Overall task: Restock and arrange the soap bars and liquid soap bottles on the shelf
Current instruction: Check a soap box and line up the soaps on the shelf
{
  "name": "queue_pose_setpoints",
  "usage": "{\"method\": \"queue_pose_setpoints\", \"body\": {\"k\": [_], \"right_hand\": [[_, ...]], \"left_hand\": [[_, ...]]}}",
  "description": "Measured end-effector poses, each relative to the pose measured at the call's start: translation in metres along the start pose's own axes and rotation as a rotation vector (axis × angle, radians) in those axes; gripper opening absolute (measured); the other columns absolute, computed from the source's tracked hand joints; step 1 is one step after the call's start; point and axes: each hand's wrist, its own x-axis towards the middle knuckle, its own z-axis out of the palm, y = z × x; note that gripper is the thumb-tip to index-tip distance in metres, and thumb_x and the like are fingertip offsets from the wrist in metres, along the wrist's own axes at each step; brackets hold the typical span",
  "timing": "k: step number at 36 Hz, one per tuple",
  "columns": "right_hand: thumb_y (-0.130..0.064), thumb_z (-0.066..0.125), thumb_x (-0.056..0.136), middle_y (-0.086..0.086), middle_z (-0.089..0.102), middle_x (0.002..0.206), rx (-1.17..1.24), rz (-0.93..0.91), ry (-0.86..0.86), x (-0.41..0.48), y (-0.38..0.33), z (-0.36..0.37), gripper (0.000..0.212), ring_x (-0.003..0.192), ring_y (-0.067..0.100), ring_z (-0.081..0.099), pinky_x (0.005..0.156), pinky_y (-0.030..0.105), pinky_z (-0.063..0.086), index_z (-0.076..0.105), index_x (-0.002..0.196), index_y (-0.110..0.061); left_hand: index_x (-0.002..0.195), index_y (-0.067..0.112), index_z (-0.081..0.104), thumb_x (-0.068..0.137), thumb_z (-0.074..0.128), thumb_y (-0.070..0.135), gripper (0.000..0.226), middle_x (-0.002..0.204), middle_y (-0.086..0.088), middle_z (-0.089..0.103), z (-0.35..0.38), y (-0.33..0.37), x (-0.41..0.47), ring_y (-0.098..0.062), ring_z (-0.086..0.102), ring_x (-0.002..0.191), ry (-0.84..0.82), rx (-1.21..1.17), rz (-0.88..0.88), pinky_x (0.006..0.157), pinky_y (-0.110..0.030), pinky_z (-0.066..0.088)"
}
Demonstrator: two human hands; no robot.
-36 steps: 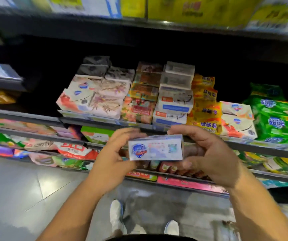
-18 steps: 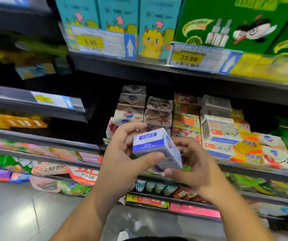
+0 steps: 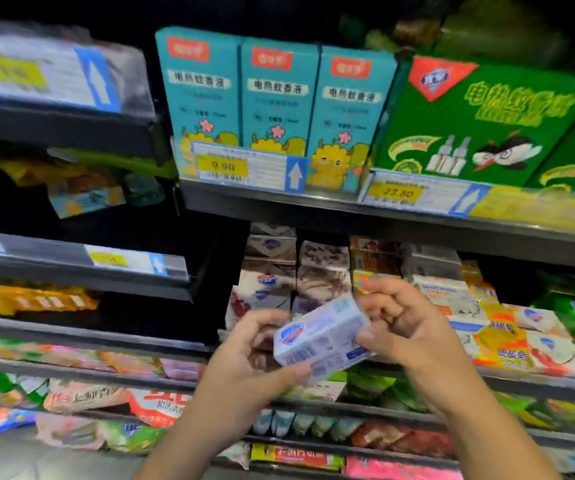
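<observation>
Fingers [image 3: 381, 306] of both hands pinch the soap box [image 3: 320, 336] by its ends, left hand [image 3: 244, 351] lower, right hand [image 3: 407, 327] higher. Its long axis tilts up to the right, with the stacked soap bars [image 3: 268, 271] on the shelf [image 3: 535, 381] just beyond.

Blurry, illegible print on soap box [image 3: 320, 336]

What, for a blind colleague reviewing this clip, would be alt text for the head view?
A person's left hand and right hand hold a tilted white-and-blue soap box before stacked soap packs. Above, teal boxes and a green box stand behind yellow price tags.
</observation>
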Motion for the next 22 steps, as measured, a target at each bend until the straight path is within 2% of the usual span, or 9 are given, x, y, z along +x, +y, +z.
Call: {"method": "queue_pose_setpoints", "body": {"k": [5, 9, 12, 15, 16, 17, 18, 20, 22], "right_hand": [[-0.032, 0.082, 0.062, -0.006, 0.07, 0.098, -0.045, 0.052, -0.003, 0.003, 0.008, 0.022, 0.041, 0.09, 0.008, 0.066, 0.07, 0.02, 0.052, 0.073, 0.103, -0.032], [-0.019, 0.084, 0.071, 0.005, 0.073, 0.095, -0.021, 0.121, 0.063, 0.008, 0.0, 0.019, 0.036, 0.084, 0.014, 0.068, 0.068, 0.022, 0.053, 0.073, 0.105, -0.019], [-0.021, 0.076, 0.086, 0.009, 0.075, 0.091, -0.17, 0.301, 0.02, 0.009, -0.001, 0.021, 0.018, 0.08, 0.019, 0.069, 0.069, 0.025, 0.05, 0.073, 0.103, -0.017], [-0.053, 0.071, 0.084, 0.02, 0.069, 0.105, -0.4, 0.506, -0.056, 0.003, 0.009, 0.027, 0.045, 0.096, 0.032, 0.068, 0.089, 0.037, 0.05, 0.071, 0.105, -0.013], [-0.061, 0.068, 0.081, 0.016, 0.071, 0.1, -0.42, 0.565, -0.086, 0.001, 0.012, 0.029, 0.051, 0.07, 0.019, 0.056, 0.091, 0.035, 0.051, 0.071, 0.101, -0.014], [-0.064, 0.065, 0.081, 0.005, 0.074, 0.096, -0.416, 0.617, -0.104, -0.001, 0.014, 0.032, 0.048, 0.115, 0.017, 0.044, 0.095, 0.033, 0.051, 0.072, 0.1, -0.021], [-0.067, 0.062, 0.079, -0.005, 0.075, 0.102, -0.39, 0.662, -0.114, -0.002, 0.014, 0.035, 0.049, 0.102, 0.016, 0.068, 0.097, 0.031, 0.051, 0.072, 0.107, -0.028], [-0.075, 0.058, 0.068, -0.006, 0.074, 0.111, -0.317, 0.681, -0.092, 0.0, 0.018, 0.034, 0.068, 0.099, 0.013, 0.067, 0.088, 0.027, 0.05, 0.068, 0.12, -0.031], [-0.076, 0.056, 0.065, 0.006, 0.075, 0.097, -0.214, 0.678, -0.034, 0.005, 0.02, 0.03, 0.074, 0.079, 0.018, 0.065, 0.068, 0.029, 0.05, 0.07, 0.115, -0.024]], "left_hand": [[0.109, 0.021, 0.066, 0.068, 0.09, 0.009, 0.049, 0.105, -0.002, 0.074, -0.004, -0.001, -0.001, -0.032, 0.07, 0.096, -0.105, 0.097, -0.13, 0.083, -0.044, 0.059], [0.108, 0.007, 0.063, 0.066, 0.087, 0.011, 0.048, 0.102, -0.015, 0.074, -0.009, 0.008, -0.003, -0.026, 0.071, 0.087, 0.042, -0.119, -0.15, 0.064, -0.028, 0.057], [0.113, 0.001, 0.063, 0.081, 0.077, 0.018, 0.04, 0.106, -0.02, 0.073, -0.008, 0.015, -0.002, -0.028, 0.071, 0.085, 0.105, -0.254, -0.236, 0.065, -0.031, 0.055], [0.111, 0.002, 0.067, 0.093, 0.061, 0.023, 0.028, 0.095, -0.016, 0.076, -0.006, 0.017, -0.005, -0.019, 0.07, 0.068, 0.114, -0.235, -0.34, 0.052, -0.024, 0.049], [0.108, 0.002, 0.068, 0.093, 0.06, 0.023, 0.027, 0.093, -0.015, 0.076, -0.005, 0.017, -0.006, -0.019, 0.07, 0.066, 0.106, -0.229, -0.364, 0.052, -0.025, 0.049], [0.105, 0.002, 0.069, 0.093, 0.06, 0.024, 0.026, 0.092, -0.016, 0.076, -0.005, 0.017, -0.007, -0.019, 0.072, 0.069, 0.098, -0.218, -0.374, 0.054, -0.026, 0.051], [0.102, 0.003, 0.07, 0.093, 0.062, 0.024, 0.025, 0.093, -0.016, 0.076, -0.006, 0.017, -0.007, -0.02, 0.073, 0.073, 0.089, -0.206, -0.36, 0.057, -0.026, 0.053], [0.105, 0.009, 0.071, 0.086, 0.073, 0.029, 0.028, 0.099, -0.018, 0.074, -0.011, 0.015, -0.006, -0.02, 0.072, 0.085, 0.07, -0.081, -0.25, 0.069, -0.026, 0.053], [0.112, 0.019, 0.069, 0.079, 0.081, 0.027, 0.035, 0.107, -0.017, 0.07, -0.017, 0.016, -0.005, -0.022, 0.068, 0.096, 0.019, 0.076, -0.117, 0.082, -0.032, 0.054]]}}
